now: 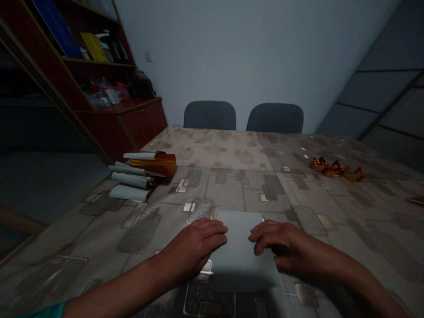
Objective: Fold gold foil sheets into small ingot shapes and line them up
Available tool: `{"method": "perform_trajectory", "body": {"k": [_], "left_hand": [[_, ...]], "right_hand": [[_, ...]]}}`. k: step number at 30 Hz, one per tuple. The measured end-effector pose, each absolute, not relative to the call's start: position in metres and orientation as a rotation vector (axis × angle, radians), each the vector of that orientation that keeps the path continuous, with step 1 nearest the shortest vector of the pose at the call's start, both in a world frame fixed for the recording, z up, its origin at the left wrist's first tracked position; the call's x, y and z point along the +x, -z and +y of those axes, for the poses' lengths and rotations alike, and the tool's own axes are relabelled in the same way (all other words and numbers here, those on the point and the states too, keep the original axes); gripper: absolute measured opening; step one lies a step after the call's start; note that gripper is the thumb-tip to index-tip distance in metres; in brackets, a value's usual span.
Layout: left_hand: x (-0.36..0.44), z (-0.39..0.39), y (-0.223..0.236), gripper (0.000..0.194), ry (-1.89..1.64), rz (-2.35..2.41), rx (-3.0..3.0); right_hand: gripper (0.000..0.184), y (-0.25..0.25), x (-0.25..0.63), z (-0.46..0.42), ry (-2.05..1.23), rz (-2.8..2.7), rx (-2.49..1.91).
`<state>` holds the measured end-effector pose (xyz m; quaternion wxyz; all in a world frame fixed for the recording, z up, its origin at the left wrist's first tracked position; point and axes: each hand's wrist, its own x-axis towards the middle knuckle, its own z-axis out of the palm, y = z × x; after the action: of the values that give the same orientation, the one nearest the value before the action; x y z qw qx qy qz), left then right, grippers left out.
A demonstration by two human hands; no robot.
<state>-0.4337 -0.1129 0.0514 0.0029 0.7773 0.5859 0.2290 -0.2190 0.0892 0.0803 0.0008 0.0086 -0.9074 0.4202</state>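
Observation:
A pale sheet of paper (240, 269) lies flat on the patterned tablecloth (232, 185), directly before me. My left hand (207, 238) rests along its left edge, fingers stretched out and pointing inward over the sheet. Across from it, my right hand (285, 243) is at the right edge, its fingers loosely bent with the fingertips on or just above the paper. A gap of bare paper separates the two hands. Shadow darkens the near part of the sheet.
To the left lies a pile of loosely folded paper (132, 181), pale outside, with a shiny gold-orange piece (155, 164). Several gold folded-paper shapes (334, 170) stand in a row at the right. Two grey chairs (209, 115) back onto the far edge; a red-brown cabinet (142, 123) stands at left.

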Motion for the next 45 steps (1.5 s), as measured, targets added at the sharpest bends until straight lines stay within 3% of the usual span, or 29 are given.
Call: {"method": "perform_trajectory", "body": {"k": [10,18,21,24,25,28,31,36,41,45], "left_hand": [[-0.435,-0.112,-0.057,0.026,-0.599,1.843,2.383],[-0.436,-0.109,-0.056,0.023,-0.703,1.95,2.417],[-0.426,-0.117,-0.06,0.022,-0.79,1.953,2.409],[-0.413,-0.124,-0.057,0.043,-0.778,1.896,2.344],[-0.409,-0.125,-0.054,0.037,-0.76,1.925,2.326],[-0.406,-0.126,-0.039,0.003,-0.764,2.049,2.278],[-0.41,-0.124,-0.028,0.021,-0.817,2.065,2.272],[-0.422,-0.122,-0.037,0.015,-0.906,1.875,2.203],[-0.426,-0.122,-0.05,0.009,-0.886,1.821,2.15],[-0.424,-0.124,-0.052,0.01,-0.857,1.892,2.101]], "right_hand": [[0.029,-0.079,-0.216,0.094,-1.143,-2.953,-0.023],[0.013,-0.074,-0.228,0.077,-0.783,-2.931,0.063],[0.015,-0.069,-0.232,0.067,-0.608,-2.962,0.051],[0.019,-0.063,-0.235,0.057,-0.474,-2.999,0.03],[0.019,-0.061,-0.235,0.054,-0.453,-3.009,0.025],[0.016,-0.064,-0.234,0.05,-0.481,-3.037,0.014],[0.011,-0.073,-0.231,0.052,-0.6,-3.056,0.006],[0.048,-0.082,-0.222,0.072,-0.723,-2.991,-0.115],[0.023,-0.083,-0.218,0.087,-0.799,-2.963,-0.109],[0.019,-0.086,-0.218,0.087,-0.925,-2.945,-0.053]]}}
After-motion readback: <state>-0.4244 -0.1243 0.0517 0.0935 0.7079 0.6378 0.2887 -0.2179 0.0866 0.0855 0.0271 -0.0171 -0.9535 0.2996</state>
